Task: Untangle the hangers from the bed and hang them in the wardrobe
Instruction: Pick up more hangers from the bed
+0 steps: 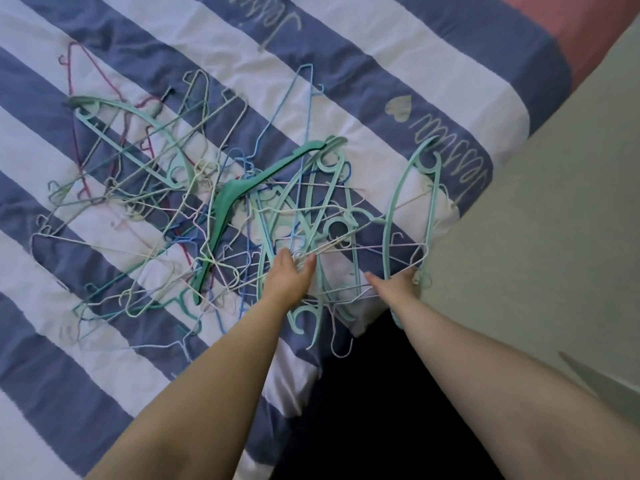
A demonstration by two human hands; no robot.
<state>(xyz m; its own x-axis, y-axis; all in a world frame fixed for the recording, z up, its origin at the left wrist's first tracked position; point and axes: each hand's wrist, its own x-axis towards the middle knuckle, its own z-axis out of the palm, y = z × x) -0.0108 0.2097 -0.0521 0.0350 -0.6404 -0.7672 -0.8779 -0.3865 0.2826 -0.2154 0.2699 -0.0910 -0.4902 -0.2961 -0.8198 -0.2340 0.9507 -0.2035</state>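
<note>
We see the hanger pile spread flat over the bed cover, a wrinkled cotton quilt in broad blue and white stripes with pale script and a heart printed on it. Pile is mostly thin wire hangers, coated white, blue, pale green and magenta, hooks and triangles interlocked. Mixed in: curved mint plastic hangers and one thicker dark green hanger lying diagonally through the middle of the pile.

Our left hand reaches palm-down into the near edge of the pile, fingers closed around a few white wire strands. Our right hand is at the pile's right edge, by the bed corner, clamped on the lower end of a mint plastic hanger with wires crossing it. Both forearms extended, bare.

Beige floor right of the pile.
</note>
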